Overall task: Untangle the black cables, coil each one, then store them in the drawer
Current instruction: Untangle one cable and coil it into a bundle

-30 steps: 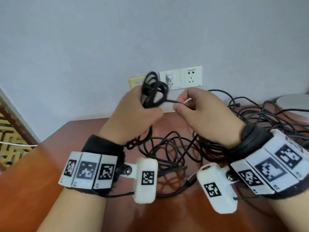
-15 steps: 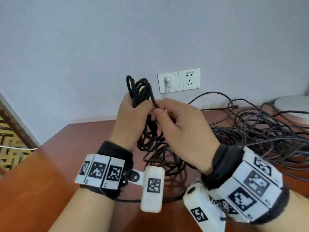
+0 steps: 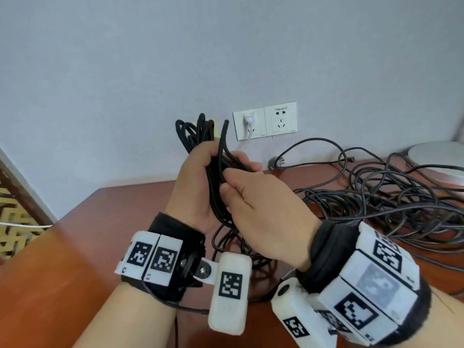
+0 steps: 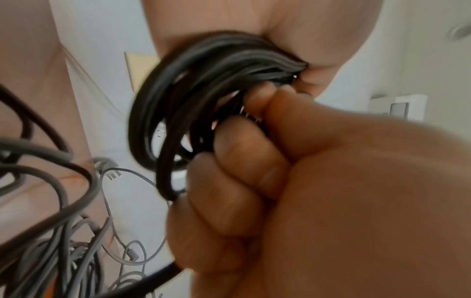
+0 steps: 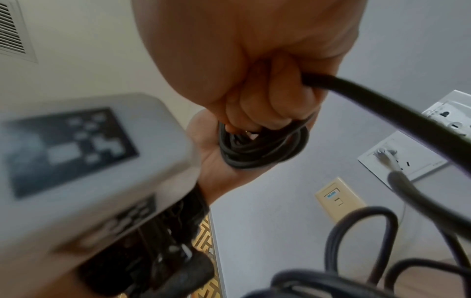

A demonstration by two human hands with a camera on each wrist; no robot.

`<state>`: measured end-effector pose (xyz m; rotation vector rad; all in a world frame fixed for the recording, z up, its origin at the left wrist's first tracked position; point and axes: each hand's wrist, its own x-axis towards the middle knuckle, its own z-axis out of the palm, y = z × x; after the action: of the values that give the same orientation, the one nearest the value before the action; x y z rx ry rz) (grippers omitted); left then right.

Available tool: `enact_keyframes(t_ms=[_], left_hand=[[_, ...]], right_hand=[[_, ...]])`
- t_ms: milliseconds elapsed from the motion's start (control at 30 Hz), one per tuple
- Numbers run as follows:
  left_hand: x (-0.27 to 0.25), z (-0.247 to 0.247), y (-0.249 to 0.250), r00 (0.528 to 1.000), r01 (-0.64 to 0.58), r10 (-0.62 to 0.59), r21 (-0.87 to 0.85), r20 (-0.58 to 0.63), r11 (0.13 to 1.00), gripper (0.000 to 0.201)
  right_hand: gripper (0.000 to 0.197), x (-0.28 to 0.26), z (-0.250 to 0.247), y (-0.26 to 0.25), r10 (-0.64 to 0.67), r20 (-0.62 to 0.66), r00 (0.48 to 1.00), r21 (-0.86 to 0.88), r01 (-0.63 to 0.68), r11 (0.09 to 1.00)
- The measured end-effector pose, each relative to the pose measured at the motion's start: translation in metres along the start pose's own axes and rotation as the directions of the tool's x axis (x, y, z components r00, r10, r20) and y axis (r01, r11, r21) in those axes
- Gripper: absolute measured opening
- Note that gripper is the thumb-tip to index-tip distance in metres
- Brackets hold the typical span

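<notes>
Left hand: left hand (image 3: 198, 187) is wrapped round the coiled black cable (image 3: 200, 133), fist raised above the table (image 3: 75, 247), judged so the loops hang free and stay gathered.
Right hand: right hand (image 3: 258, 209) touches the left, fingers (image 5: 257, 113) curled on a strand of the same cable, likely laying a loop against the bundle.
Loose end: one cable end (image 3: 225, 124) sticks up beside the loops, not yet tucked in.
Tangle: remaining black cables (image 3: 376, 197) lie heaped on the table to the right, kept apart from the coil.
Wall sockets: wall sockets (image 3: 265, 120) behind, a white plug in one.
Drawer: not in view.
</notes>
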<state>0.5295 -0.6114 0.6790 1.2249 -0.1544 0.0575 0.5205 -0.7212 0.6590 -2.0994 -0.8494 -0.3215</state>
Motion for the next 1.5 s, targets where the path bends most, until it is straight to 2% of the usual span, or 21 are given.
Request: enact_keyframes(t_ms=[167, 233, 300, 367, 467, 533, 600, 667, 833, 967, 1033, 1100, 1133, 1200, 1267, 1300, 1333, 1367, 1433, 1467, 1500], left_hand=[[-0.001, 0.001, -0.006, 0.996, -0.025, 0.026, -0.025, 0.08, 0.999, 0.044], [0.003, -0.002, -0.01, 0.996, -0.041, 0.041, -0.001, 0.077, 0.999, 0.023], [0.006, -0.004, -0.012, 0.998, -0.025, 0.023, 0.032, 0.063, 0.999, 0.028], [0.007, -0.004, -0.011, 0.999, 0.009, -0.009, 0.003, 0.039, 1.0, 0.041], [0.006, -0.001, -0.004, 0.999, -0.033, 0.033, -0.079, -0.001, 0.996, 0.023], [0.007, -0.008, 0.007, 0.99, -0.109, 0.092, -0.164, -0.106, 0.98, 0.017], [0.009, -0.024, 0.021, 0.959, -0.206, 0.149, -0.229, -0.241, 0.952, 0.012], [0.007, -0.04, 0.037, 0.92, -0.298, 0.202, -0.267, -0.335, 0.917, 0.012], [-0.005, -0.069, 0.066, 0.821, -0.483, 0.321, -0.275, -0.473, 0.831, 0.014], [-0.007, -0.078, 0.073, 0.785, -0.547, 0.378, -0.263, -0.491, 0.795, 0.009], [-0.008, -0.084, 0.076, 0.769, -0.561, 0.372, -0.27, -0.52, 0.782, 0.011], [-0.009, -0.09, 0.079, 0.758, -0.578, 0.359, -0.304, -0.545, 0.757, 0.015], [-0.01, -0.094, 0.081, 0.751, -0.592, 0.361, -0.323, -0.553, 0.738, 0.016], [-0.013, -0.096, 0.082, 0.741, -0.61, 0.375, -0.326, -0.558, 0.722, 0.016], [-0.014, -0.091, 0.08, 0.749, -0.604, 0.394, -0.303, -0.533, 0.737, 0.012], [-0.013, -0.087, 0.079, 0.756, -0.598, 0.404, -0.292, -0.514, 0.747, 0.011], [-0.012, -0.083, 0.077, 0.763, -0.592, 0.412, -0.283, -0.498, 0.755, 0.012], [-0.01, -0.079, 0.076, 0.77, -0.586, 0.414, -0.28, -0.486, 0.761, 0.013], [-0.007, -0.073, 0.071, 0.784, -0.569, 0.407, -0.28, -0.468, 0.773, 0.013], [-0.006, -0.07, 0.069, 0.791, -0.558, 0.399, -0.279, -0.465, 0.782, 0.013], [-0.005, -0.068, 0.068, 0.793, -0.549, 0.388, -0.274, -0.469, 0.79, 0.02]], right_hand=[[0.033, 0.003, -0.01, 0.002, 0.058, 0.137, 0.989, 0.095, -0.071, 0.993], [0.035, 0.004, -0.014, 0.002, 0.06, 0.174, 0.983, 0.045, -0.069, 0.997], [0.039, 0.004, -0.015, -0.001, 0.051, 0.199, 0.979, -0.076, -0.037, 0.996], [0.037, 0.004, -0.014, -0.004, 0.026, 0.198, 0.98, -0.131, 0.001, 0.991], [0.03, 0.003, -0.009, -0.002, -0.037, 0.148, 0.988, -0.086, 0.05, 0.995], [0.032, 0.002, -0.007, -0.001, -0.091, 0.11, 0.99, -0.019, 0.093, 0.995], [0.03, 0.001, -0.006, 0.003, -0.108, 0.136, 0.985, 0.042, 0.103, 0.994], [0.033, 0.0, -0.007, 0.012, -0.088, 0.227, 0.97, 0.04, 0.081, 0.996], [0.039, 0.002, -0.011, 0.022, -0.034, 0.414, 0.91, -0.049, 0.06, 0.997], [0.037, 0.005, -0.016, 0.025, 0.136, 0.506, 0.852, 0.027, -0.173, 0.985], [0.037, 0.005, -0.019, 0.029, 0.178, 0.528, 0.83, 0.012, -0.217, 0.976], [0.036, 0.008, -0.021, 0.035, 0.169, 0.46, 0.872, 0.018, -0.2, 0.98], [0.034, 0.01, -0.021, 0.037, 0.141, 0.368, 0.919, 0.076, -0.181, 0.981], [0.031, 0.016, -0.019, 0.039, 0.08, 0.077, 0.994, 0.321, -0.101, 0.942], [0.032, 0.022, -0.02, 0.034, 0.075, -0.183, 0.98, 0.534, 0.035, 0.844], [0.033, 0.023, -0.022, 0.032, 0.056, -0.235, 0.97, 0.56, 0.088, 0.824], [0.032, 0.023, -0.026, 0.032, 0.022, -0.208, 0.978, 0.539, 0.096, 0.837], [0.032, 0.022, -0.029, 0.033, -0.015, -0.107, 0.994, 0.439, 0.061, 0.896], [0.029, 0.018, -0.032, 0.04, -0.009, 0.198, 0.98, 0.019, 0.005, 1.0], [0.029, 0.017, -0.031, 0.046, 0.04, 0.292, 0.956, -0.157, 0.006, 0.988], [0.029, 0.015, -0.029, 0.051, 0.086, 0.325, 0.942, -0.237, -0.007, 0.971]])
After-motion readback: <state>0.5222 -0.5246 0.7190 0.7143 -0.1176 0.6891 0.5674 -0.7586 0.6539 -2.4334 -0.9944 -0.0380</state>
